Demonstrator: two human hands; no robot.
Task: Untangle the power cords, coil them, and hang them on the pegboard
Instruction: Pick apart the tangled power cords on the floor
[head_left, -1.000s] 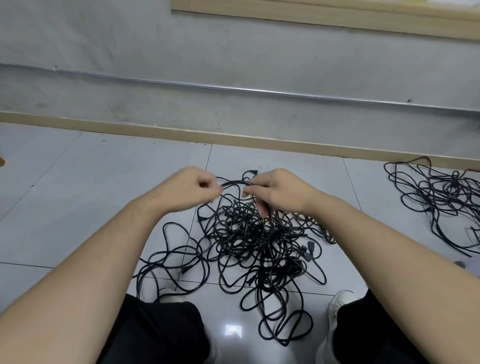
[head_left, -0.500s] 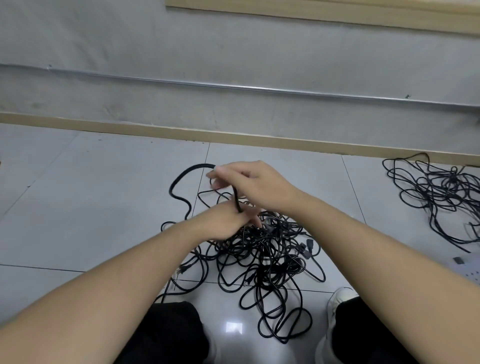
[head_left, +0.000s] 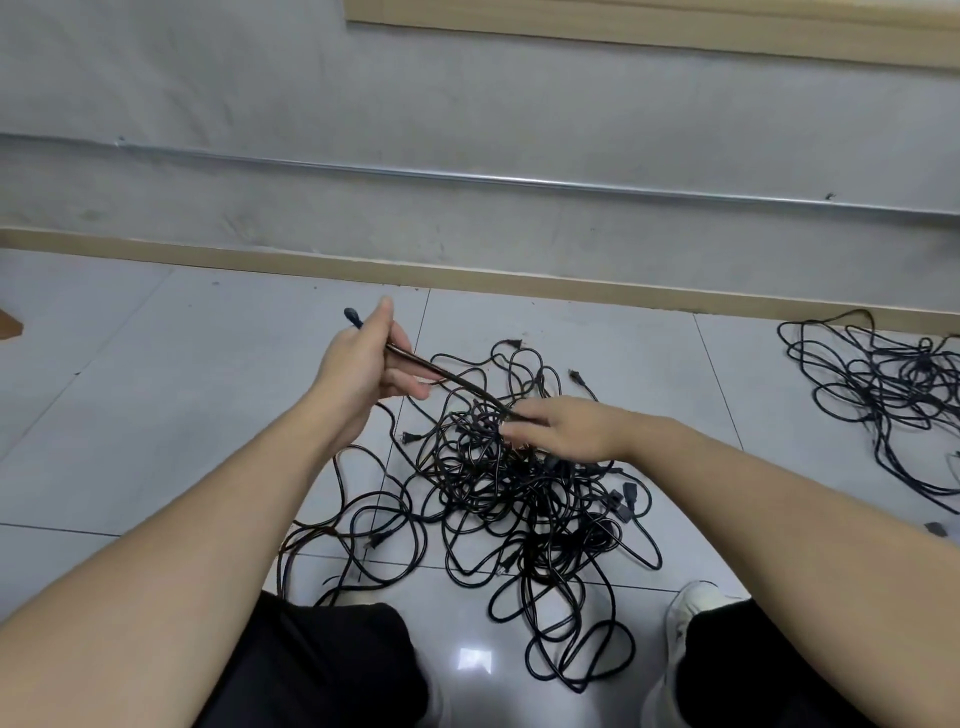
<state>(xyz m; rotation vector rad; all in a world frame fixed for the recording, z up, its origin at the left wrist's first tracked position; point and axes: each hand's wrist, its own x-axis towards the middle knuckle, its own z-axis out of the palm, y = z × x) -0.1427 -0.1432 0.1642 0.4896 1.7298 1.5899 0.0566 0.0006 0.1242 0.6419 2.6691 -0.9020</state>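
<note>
Two knotted heaps of black power cords (head_left: 519, 493) remain, centre and right edge; none coiled. Left hand (head_left: 363, 371) pinches one strand; right hand (head_left: 566, 428), fingers extended, touches the central heap.

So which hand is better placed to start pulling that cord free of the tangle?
Probably the left hand: it already grips the cord near its plug end, raised above the pile. The right hand lies on the pile where the cord enters, suited to holding it down.
</note>
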